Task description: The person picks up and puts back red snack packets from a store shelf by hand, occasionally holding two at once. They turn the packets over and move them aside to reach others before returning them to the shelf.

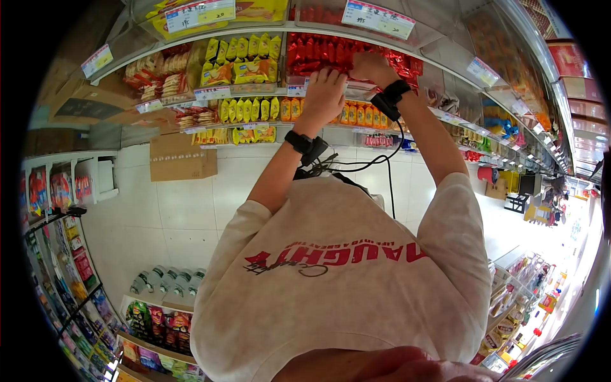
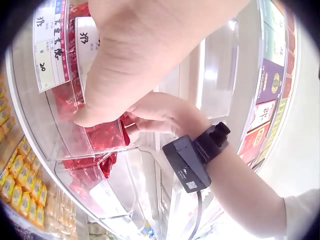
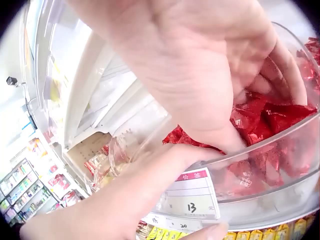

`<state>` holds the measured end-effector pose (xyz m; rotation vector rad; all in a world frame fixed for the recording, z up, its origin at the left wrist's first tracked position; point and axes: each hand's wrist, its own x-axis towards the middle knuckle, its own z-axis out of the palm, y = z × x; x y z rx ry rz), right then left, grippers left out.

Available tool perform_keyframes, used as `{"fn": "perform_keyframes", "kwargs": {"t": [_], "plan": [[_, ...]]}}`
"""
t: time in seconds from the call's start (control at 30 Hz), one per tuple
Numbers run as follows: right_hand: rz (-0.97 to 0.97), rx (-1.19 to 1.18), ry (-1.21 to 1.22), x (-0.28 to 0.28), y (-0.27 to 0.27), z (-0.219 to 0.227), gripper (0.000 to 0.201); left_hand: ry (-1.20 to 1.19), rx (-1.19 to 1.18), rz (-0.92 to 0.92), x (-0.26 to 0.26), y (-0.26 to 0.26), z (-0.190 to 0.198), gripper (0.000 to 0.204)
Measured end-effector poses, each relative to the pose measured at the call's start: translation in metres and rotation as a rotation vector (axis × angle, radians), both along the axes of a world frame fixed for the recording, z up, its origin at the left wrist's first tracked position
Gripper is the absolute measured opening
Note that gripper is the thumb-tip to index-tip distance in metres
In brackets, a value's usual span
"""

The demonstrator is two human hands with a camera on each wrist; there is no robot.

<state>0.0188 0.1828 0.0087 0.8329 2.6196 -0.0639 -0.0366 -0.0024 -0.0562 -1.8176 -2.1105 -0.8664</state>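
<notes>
In the head view, small red foil-wrapped snack packets [image 1: 318, 48] fill a clear plastic bin on the shelf. My right hand [image 1: 372, 69] reaches into them. Its fingers curl around red packets [image 3: 257, 120] in the right wrist view, the thumb side close to the bin's clear rim [image 3: 285, 136]. My left hand [image 1: 323, 95] is at the bin's front edge, with extended fingers over the rim. Its thumb lies against the clear front in the left wrist view, where the right hand [image 2: 160, 110] shows just behind it. A price tag [image 3: 192, 195] hangs on the bin front.
Yellow packets [image 1: 254, 70] fill the bin to the left, and orange ones [image 1: 363, 114] sit on the tier below. A shelf with large price cards [image 1: 379, 19] overhangs the hands. Black cables [image 1: 363, 162] hang from the wrist cameras. A cardboard box [image 1: 183, 157] stands on the floor.
</notes>
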Motion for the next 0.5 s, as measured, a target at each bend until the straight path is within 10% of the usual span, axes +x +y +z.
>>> {"fn": "perform_keyframes", "kwargs": {"t": [0.5], "plan": [[0.262,-0.105,0.245,0.029,0.013,0.000,0.058,0.014,0.021,-0.012,0.000,0.001,-0.002,0.046]]}}
